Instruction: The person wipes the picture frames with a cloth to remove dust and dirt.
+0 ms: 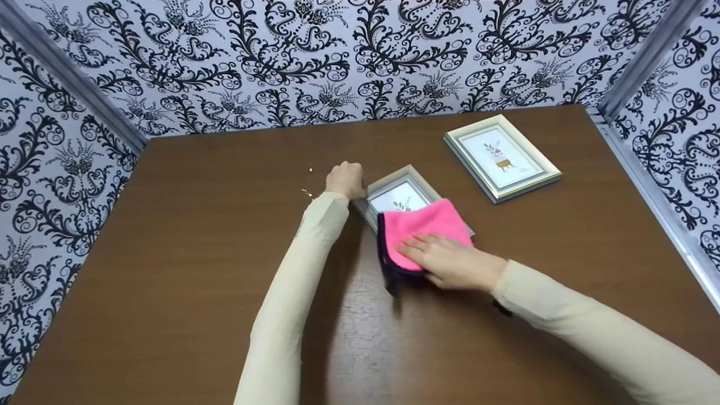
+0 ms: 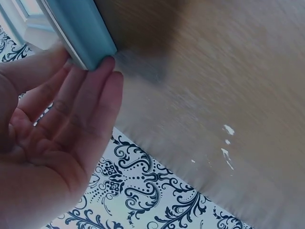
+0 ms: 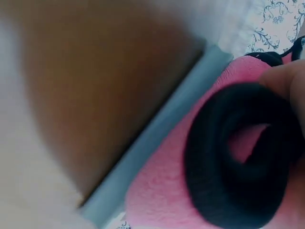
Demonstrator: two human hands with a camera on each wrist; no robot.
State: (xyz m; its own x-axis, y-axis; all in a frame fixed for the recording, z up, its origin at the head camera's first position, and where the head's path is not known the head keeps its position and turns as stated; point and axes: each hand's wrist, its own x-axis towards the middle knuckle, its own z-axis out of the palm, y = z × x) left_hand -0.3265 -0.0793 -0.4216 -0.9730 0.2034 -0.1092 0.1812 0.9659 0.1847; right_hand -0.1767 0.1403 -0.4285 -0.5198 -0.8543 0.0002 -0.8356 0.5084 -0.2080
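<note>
A silver-edged picture frame (image 1: 385, 181) lies on the brown table, its picture partly covered by a pink cloth with a dark border (image 1: 433, 219). At the frame's left corner my left hand (image 1: 345, 180) grips the edge; the left wrist view shows the thumb and fingertips pinching the frame's side (image 2: 86, 33). My right hand (image 1: 450, 260) holds the cloth and presses it on the lower right part of the frame, fingers spread over the pink side. Up close, the dark border (image 3: 238, 210) curls in a loop beside the right hand, over the frame's grey edge (image 3: 152, 143).
A second, cream-coloured picture frame (image 1: 500, 157) with a plant picture lies at the back right of the table (image 1: 185, 270). Small pale flakes (image 1: 308, 193) lie left of the left hand. Patterned walls (image 1: 270, 62) enclose the back and sides.
</note>
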